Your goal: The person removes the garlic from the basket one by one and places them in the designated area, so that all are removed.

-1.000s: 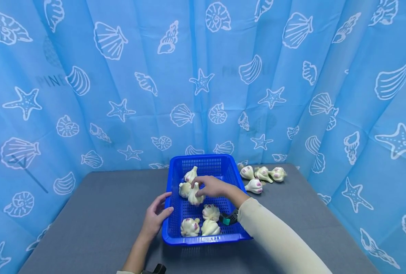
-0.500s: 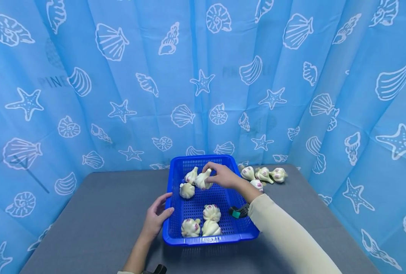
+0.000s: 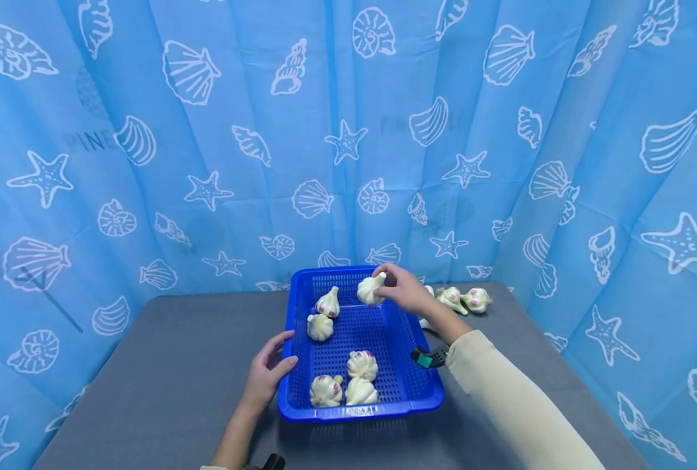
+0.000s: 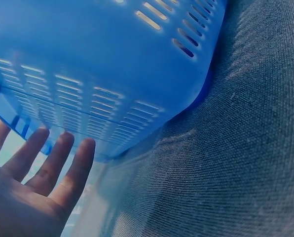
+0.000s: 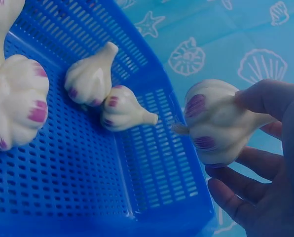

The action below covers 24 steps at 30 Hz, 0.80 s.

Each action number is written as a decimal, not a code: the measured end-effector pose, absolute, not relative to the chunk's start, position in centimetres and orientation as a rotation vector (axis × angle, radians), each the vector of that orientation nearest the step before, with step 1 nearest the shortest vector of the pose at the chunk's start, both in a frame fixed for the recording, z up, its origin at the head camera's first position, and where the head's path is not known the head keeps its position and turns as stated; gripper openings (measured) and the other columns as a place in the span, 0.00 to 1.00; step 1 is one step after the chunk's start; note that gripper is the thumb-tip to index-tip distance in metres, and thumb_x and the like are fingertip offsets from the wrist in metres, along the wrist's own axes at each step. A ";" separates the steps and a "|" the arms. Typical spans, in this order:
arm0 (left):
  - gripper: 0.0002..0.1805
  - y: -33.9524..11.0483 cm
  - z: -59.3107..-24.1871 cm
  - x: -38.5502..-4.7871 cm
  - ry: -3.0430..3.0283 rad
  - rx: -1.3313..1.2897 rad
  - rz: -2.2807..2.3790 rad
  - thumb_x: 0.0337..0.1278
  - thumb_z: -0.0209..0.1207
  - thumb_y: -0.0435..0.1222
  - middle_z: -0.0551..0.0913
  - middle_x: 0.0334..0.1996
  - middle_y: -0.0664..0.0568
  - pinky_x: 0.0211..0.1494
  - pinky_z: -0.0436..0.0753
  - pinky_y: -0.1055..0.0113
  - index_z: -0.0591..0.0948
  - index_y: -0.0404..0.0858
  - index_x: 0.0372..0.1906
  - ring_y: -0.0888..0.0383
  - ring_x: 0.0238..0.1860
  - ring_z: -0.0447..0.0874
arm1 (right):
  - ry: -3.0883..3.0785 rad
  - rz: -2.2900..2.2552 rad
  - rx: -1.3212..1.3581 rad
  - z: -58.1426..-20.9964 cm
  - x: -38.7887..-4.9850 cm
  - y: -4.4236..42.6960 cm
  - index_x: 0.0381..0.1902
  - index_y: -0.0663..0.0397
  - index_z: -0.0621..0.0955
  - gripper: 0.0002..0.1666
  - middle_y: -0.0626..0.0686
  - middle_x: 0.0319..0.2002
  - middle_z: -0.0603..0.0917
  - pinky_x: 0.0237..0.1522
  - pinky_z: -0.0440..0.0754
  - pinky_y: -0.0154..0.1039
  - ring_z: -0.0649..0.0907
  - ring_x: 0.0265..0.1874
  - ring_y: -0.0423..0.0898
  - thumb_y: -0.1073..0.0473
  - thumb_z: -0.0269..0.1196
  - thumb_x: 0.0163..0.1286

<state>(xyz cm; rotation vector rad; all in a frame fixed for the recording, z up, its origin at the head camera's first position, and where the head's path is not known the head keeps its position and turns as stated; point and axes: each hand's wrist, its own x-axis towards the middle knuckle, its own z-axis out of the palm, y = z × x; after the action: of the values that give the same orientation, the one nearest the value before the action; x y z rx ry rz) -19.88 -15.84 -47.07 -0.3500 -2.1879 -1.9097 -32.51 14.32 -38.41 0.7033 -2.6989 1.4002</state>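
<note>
A garlic bulb (image 3: 370, 289) with purple patches is pinched between the thumb and fingers of my right hand (image 3: 406, 288), above the far right part of a blue plastic basket (image 3: 360, 410). In the right wrist view the held bulb (image 5: 213, 123) is near the basket's rim. Two bulbs (image 3: 327, 303) lie at the basket's far left, and several more (image 3: 362, 391) lie near its front. My left hand (image 3: 266, 367) rests at the basket's left side, thumb at the rim. The left wrist view shows its fingers (image 4: 63, 158) extended along the perforated wall.
More garlic bulbs (image 3: 476, 299) lie on the grey tabletop (image 3: 207, 365) to the right of the basket, partly hidden by my right arm. A blue curtain (image 3: 348, 130) with white shell prints hangs behind and beside the table.
My right hand has lifted a garlic bulb from the group at the basket's left and carried it right and up, over the far right part. My left hand stays at the rim.
</note>
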 end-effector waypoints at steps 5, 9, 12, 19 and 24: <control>0.25 -15.9 -47.0 -19.9 -2.186 -0.350 -1.908 0.62 0.59 0.28 0.72 0.63 0.33 0.61 0.70 0.42 0.71 0.29 0.64 0.36 0.61 0.71 | -2.625 1.447 0.671 -38.7 -32.8 15.6 0.51 0.61 0.74 0.18 0.58 0.37 0.81 0.35 0.77 0.41 0.80 0.33 0.50 0.65 0.63 0.64; 0.25 -15.8 -46.9 -19.8 -2.194 -0.343 -1.914 0.62 0.58 0.29 0.71 0.63 0.33 0.61 0.70 0.40 0.71 0.29 0.64 0.35 0.61 0.71 | -2.620 1.383 0.609 -38.9 -32.8 16.6 0.51 0.61 0.74 0.18 0.64 0.48 0.79 0.39 0.77 0.43 0.81 0.41 0.56 0.65 0.63 0.64; 0.25 -15.8 -46.9 -19.8 -2.189 -0.337 -1.925 0.62 0.58 0.29 0.71 0.63 0.33 0.61 0.69 0.40 0.71 0.29 0.64 0.35 0.61 0.71 | -2.622 1.396 0.566 -38.8 -32.6 17.3 0.52 0.62 0.73 0.19 0.67 0.56 0.75 0.42 0.79 0.46 0.80 0.48 0.62 0.65 0.62 0.65; 0.26 -15.8 -47.1 -19.9 -2.187 -0.348 -1.926 0.62 0.58 0.28 0.71 0.63 0.33 0.61 0.70 0.39 0.70 0.29 0.65 0.35 0.62 0.70 | -2.617 1.416 0.482 -38.6 -32.0 19.1 0.61 0.63 0.70 0.24 0.69 0.60 0.72 0.46 0.78 0.52 0.76 0.53 0.65 0.62 0.60 0.69; 0.26 -15.8 -47.2 -19.9 -2.191 -0.346 -1.924 0.62 0.58 0.29 0.71 0.63 0.33 0.60 0.71 0.40 0.70 0.29 0.65 0.35 0.61 0.70 | -2.626 1.351 0.468 -39.1 -31.9 20.7 0.68 0.55 0.70 0.28 0.64 0.63 0.71 0.39 0.78 0.49 0.76 0.53 0.62 0.61 0.58 0.71</control>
<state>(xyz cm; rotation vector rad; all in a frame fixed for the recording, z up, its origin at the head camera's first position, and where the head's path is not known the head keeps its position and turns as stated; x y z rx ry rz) -19.92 -15.81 -47.16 -0.3458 -2.1909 -1.9245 -31.86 20.68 -39.09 0.4678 -2.6257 1.3514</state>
